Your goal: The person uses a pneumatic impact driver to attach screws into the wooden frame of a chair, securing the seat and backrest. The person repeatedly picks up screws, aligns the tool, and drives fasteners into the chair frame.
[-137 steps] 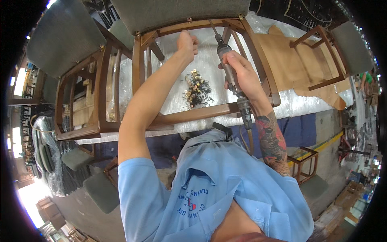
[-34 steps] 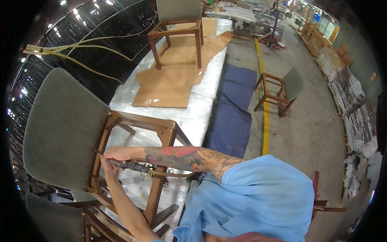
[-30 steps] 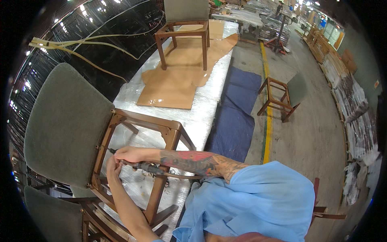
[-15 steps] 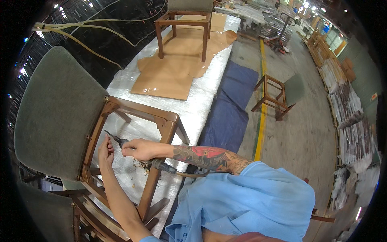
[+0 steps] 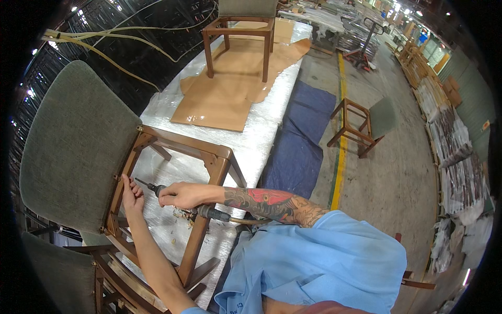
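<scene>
On the white-wrapped table a brown wooden chair frame (image 5: 194,246) lies with its grey upholstered backrest (image 5: 78,149) to the left. My right hand (image 5: 180,195) grips a black air screwdriver (image 5: 206,212), hose trailing toward my body. Its thin bit points left, just short of the rear rail, apart from the wood. Beside that rail, near a small fitting, my left hand (image 5: 134,196) is raised with its thumb and fingertips pinched together. Anything between those fingertips is too small to make out. Small loose hardware and scraps (image 5: 185,215) lie inside the frame.
Another chair (image 5: 238,31) stands on brown cardboard (image 5: 212,112) farther along the table. A third chair (image 5: 358,128) is on the floor at right, beyond a blue cloth (image 5: 295,141). More chair parts (image 5: 112,280) crowd the lower left; yellowish hoses (image 5: 112,34) hang upper left.
My left hand has moved left and slightly up, from near the bit's tip to the rear rail. The right hand and screwdriver stay almost in place.
</scene>
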### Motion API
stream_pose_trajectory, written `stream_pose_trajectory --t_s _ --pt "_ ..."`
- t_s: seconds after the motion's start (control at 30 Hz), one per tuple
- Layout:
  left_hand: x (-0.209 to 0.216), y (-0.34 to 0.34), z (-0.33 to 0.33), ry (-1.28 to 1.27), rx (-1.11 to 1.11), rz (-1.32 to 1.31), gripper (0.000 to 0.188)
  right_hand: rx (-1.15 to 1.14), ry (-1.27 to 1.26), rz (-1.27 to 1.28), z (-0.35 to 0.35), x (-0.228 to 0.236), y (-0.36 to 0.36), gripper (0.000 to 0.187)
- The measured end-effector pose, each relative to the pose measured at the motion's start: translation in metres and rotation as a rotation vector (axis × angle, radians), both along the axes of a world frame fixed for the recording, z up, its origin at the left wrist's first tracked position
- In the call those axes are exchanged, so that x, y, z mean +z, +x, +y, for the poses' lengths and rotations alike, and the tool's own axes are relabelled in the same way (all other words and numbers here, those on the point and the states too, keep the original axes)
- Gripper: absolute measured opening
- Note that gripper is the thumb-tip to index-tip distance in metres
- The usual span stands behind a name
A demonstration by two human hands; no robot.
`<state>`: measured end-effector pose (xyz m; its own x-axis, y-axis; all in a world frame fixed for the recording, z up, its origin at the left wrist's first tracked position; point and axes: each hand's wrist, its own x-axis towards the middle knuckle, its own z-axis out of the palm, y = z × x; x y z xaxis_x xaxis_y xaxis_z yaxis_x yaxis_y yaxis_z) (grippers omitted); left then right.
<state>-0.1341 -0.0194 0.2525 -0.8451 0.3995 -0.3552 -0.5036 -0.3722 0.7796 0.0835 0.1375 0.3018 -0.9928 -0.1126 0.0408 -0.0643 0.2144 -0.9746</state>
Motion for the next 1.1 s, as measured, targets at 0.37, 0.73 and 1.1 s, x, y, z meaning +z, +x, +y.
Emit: stream_pose_trajectory --t_s 0.37,0.73,1.1 --pt "0.006 0.012 0.009 -0.115 -0.043 0.132 0.053 0.055 0.026 -0.024 0.0 -0.002 -0.003 0.037" --pt "-0.004 0.009 0.01 -0.418 0.15 0.35 0.039 0.066 0.044 -0.017 0.0 -0.002 -0.004 0.035" --pt "-0.007 0.004 0.006 -0.389 0.075 0.274 0.039 0.068 0.03 -0.003 -0.001 -0.002 -0.001 0.032"
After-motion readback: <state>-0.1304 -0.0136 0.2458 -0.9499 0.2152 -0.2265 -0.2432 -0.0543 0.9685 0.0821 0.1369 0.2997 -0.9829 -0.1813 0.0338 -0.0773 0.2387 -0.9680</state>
